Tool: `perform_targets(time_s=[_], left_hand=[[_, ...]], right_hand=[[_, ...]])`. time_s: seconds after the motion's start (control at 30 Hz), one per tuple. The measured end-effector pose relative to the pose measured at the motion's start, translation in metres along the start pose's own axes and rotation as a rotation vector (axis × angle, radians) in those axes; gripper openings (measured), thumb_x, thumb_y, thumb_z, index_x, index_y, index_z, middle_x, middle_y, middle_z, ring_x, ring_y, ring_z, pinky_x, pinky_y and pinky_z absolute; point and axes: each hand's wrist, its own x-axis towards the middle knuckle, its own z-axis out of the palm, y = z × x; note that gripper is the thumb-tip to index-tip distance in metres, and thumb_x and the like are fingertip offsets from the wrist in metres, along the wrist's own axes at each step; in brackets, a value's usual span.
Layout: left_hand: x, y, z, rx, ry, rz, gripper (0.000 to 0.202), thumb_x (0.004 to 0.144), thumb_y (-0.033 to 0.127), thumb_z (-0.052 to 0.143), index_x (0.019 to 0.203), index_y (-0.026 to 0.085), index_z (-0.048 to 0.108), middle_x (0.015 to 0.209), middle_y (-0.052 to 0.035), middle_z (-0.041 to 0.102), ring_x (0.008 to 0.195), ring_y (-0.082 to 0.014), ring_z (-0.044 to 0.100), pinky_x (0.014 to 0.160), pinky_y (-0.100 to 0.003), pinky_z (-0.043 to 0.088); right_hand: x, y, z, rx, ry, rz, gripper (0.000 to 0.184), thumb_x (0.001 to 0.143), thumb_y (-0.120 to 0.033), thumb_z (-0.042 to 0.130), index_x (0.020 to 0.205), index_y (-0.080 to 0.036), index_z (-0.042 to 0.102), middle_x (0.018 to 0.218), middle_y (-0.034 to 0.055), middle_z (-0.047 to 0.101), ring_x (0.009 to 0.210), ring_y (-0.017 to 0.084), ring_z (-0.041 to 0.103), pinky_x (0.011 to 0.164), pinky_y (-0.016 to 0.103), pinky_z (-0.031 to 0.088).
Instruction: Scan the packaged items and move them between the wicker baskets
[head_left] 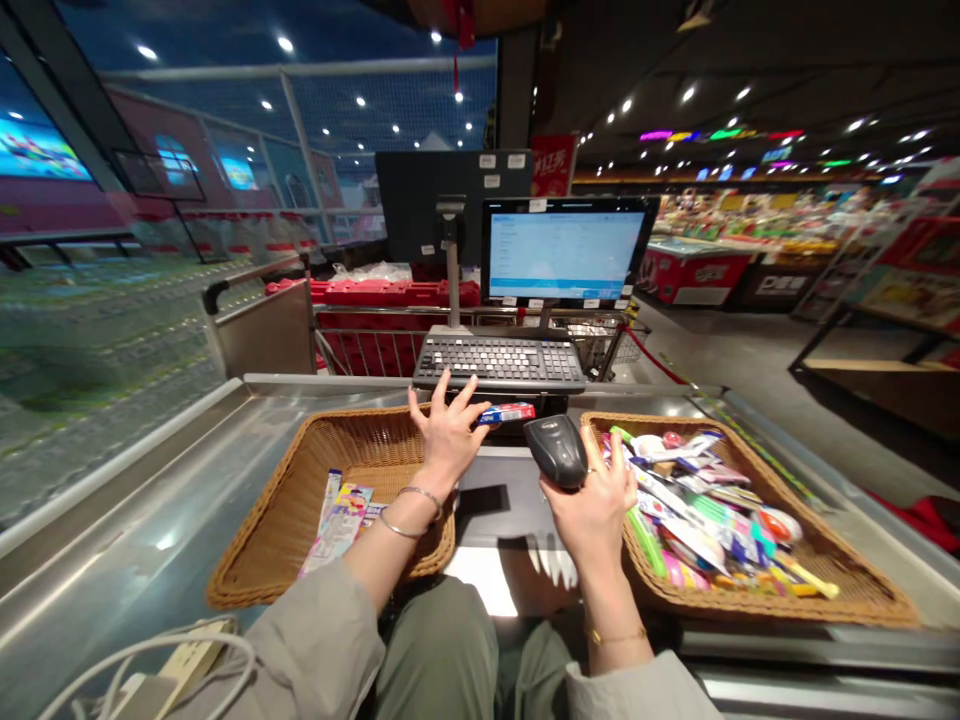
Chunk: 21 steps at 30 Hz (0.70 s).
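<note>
1. Toothpaste box (506,413) pinched in the left hand (448,437), just below the keyboard (499,362), between two wicker baskets (251,535)!
2. Right hand (596,508) clamped round a barcode scanner (556,451), right beside that box!

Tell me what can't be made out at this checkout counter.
All in the head view:
The small box: printing too small to read, near end hidden by the left hand.
The checkout monitor: text too small to read.
The right wicker basket: lower packets hidden by those piled on top.
The handheld barcode scanner: grip hidden by the right hand.
</note>
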Motion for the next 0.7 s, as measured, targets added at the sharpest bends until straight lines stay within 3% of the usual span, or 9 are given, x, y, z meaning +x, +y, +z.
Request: perform_targets(time_s=[0.23, 0.57, 0.7], left_hand=[[0.001, 0.036, 0.009, -0.066, -0.02, 0.066, 0.021, 0.084, 0.037, 0.068, 0.104, 0.037, 0.073, 0.142, 0.003, 0.057, 0.148, -0.0323, 0.028, 0.118, -0.069, -0.006], [0.0, 0.095, 0.022, -0.188, -0.062, 0.142, 0.021, 0.086, 0.033, 0.066, 0.106, 0.037, 0.071, 0.143, 0.0053, 0.057, 0.148, -0.0309, 0.027, 0.117, -0.071, -0.002], [-0.006, 0.12, 0.03, -0.228, -0.113, 0.187, 0.02, 0.087, 0.033, 0.064, 0.107, 0.036, 0.07, 0.144, 0.0026, 0.056, 0.149, -0.0304, 0.026, 0.118, -0.071, -0.002]], right_hand=[[0.002, 0.018, -0.021, -0.02, 0.091, 0.158, 0.064, 0.079, -0.05, 0.059, 0.133, -0.017, 0.058, 0.137, 0.0161, 0.059, 0.142, 0.033, 0.034, 0.115, 0.056, 0.018], [0.004, 0.057, -0.058, -0.008, 0.261, 0.311, 0.062, 0.072, -0.051, 0.068, 0.12, -0.012, 0.068, 0.141, 0.0222, 0.052, 0.135, 0.039, 0.044, 0.111, 0.056, 0.032], [0.003, 0.081, -0.075, -0.04, 0.318, 0.448, 0.062, 0.066, -0.051, 0.07, 0.114, -0.011, 0.071, 0.143, 0.0225, 0.05, 0.13, 0.041, 0.049, 0.108, 0.055, 0.036]])
